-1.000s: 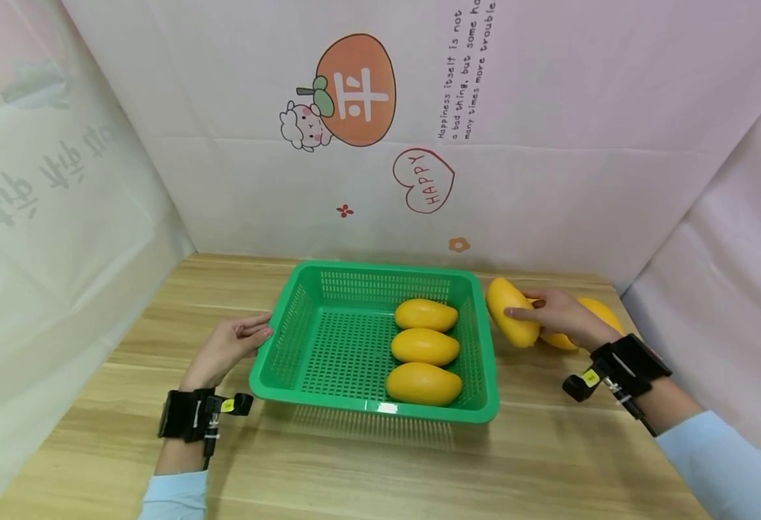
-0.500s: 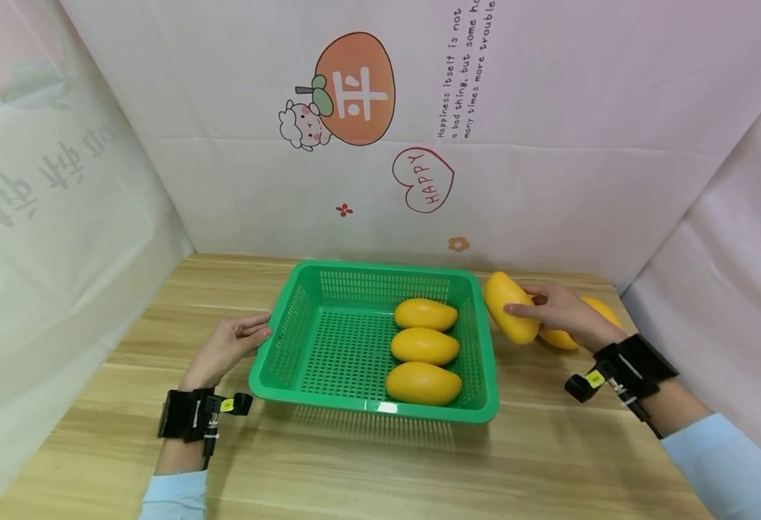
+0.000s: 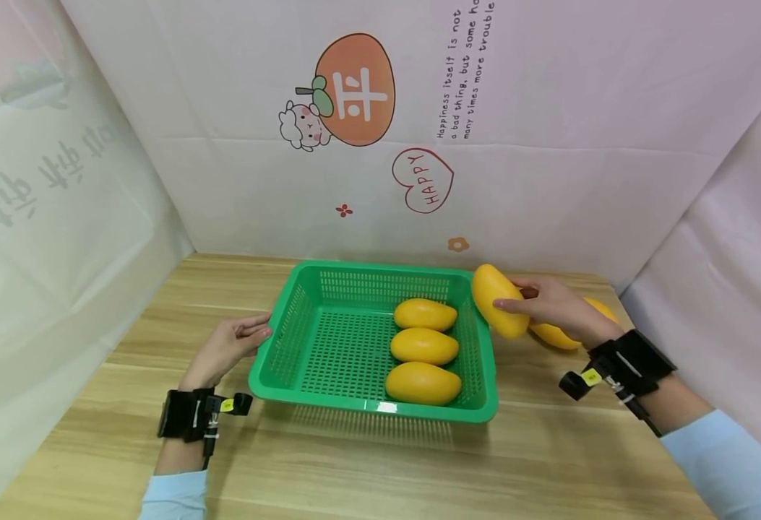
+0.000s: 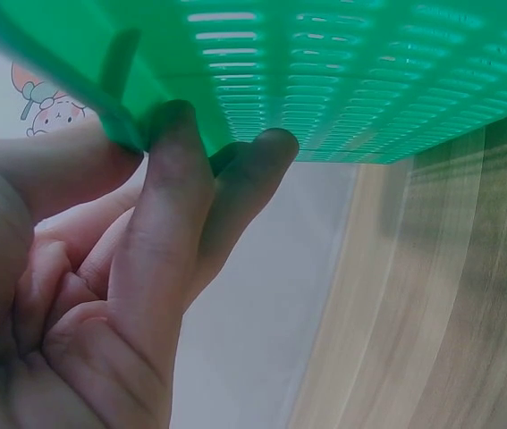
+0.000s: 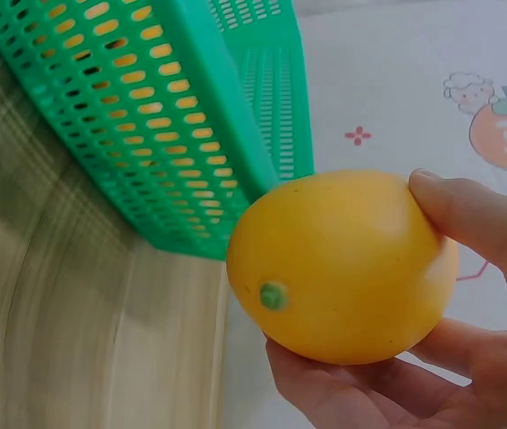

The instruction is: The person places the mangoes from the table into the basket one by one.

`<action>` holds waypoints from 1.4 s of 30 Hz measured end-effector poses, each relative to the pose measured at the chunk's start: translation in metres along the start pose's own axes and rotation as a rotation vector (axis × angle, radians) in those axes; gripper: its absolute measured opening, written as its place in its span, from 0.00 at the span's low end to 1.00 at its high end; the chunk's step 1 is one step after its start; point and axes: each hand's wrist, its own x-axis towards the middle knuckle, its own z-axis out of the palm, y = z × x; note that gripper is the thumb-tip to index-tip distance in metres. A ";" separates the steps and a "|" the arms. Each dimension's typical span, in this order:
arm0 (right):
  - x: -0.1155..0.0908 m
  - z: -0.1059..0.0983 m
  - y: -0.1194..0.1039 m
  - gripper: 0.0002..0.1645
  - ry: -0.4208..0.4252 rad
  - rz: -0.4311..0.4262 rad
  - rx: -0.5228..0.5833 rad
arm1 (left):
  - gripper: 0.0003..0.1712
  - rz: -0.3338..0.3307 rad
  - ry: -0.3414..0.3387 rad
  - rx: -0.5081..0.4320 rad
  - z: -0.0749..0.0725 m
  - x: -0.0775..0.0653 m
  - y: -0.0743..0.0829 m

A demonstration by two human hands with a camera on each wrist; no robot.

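A green plastic basket [image 3: 367,413] stands on the table, with three yellow mangoes [image 3: 424,347] lined up along its right side. On the basket's left rim, my left hand [image 3: 227,348] pinches the edge between thumb and fingers; the left wrist view shows the fingers [image 4: 168,206] under the lip against the slotted wall. My right hand [image 3: 552,307] grips another mango [image 3: 499,300], tilted, at the basket's right rim. In the right wrist view that mango [image 5: 342,268] shows a green stem spot, with the thumb on one side and fingers on the other.
More yellow mangoes [image 3: 559,336] lie on the table right of the basket, partly hidden behind my right hand and wrist. A printed white cloth [image 3: 419,87] hangs behind the wooden table [image 3: 380,477], with cloth at both sides too.
My right hand has lifted the mango slightly and carried it left, from beside the basket to its right rim. The left hand and the basket have stayed in place.
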 end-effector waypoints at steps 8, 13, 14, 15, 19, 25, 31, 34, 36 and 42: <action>0.002 0.004 -0.011 0.42 0.009 0.007 -0.030 | 0.33 0.000 -0.006 0.006 -0.001 -0.001 0.001; 0.003 0.007 -0.017 0.42 0.008 -0.005 -0.051 | 0.33 0.002 -0.010 -0.002 -0.001 -0.001 0.001; 0.003 0.007 -0.019 0.42 0.008 -0.008 -0.060 | 0.33 0.001 -0.010 -0.005 -0.001 0.000 0.001; 0.003 0.008 -0.021 0.41 0.005 -0.014 -0.061 | 0.33 -0.001 -0.010 -0.006 -0.002 0.000 0.001; 0.005 0.010 -0.028 0.41 0.000 -0.024 -0.079 | 0.34 -0.005 -0.012 -0.008 -0.002 0.000 0.001; 0.010 0.015 -0.037 0.41 -0.018 -0.033 -0.089 | 0.34 -0.006 -0.015 -0.015 -0.002 0.001 0.002; 0.016 0.021 -0.040 0.38 -0.061 -0.068 -0.055 | 0.33 -0.006 -0.013 -0.011 -0.002 0.002 0.001; 0.017 0.024 -0.042 0.36 -0.075 -0.085 -0.047 | 0.33 -0.010 -0.014 -0.011 -0.002 0.002 0.001; 0.018 0.026 -0.043 0.35 -0.081 -0.089 -0.041 | 0.33 -0.014 -0.014 -0.011 -0.001 0.002 0.001; 0.023 0.032 -0.045 0.34 -0.084 -0.096 -0.038 | 0.33 -0.012 -0.013 -0.010 -0.001 0.000 0.000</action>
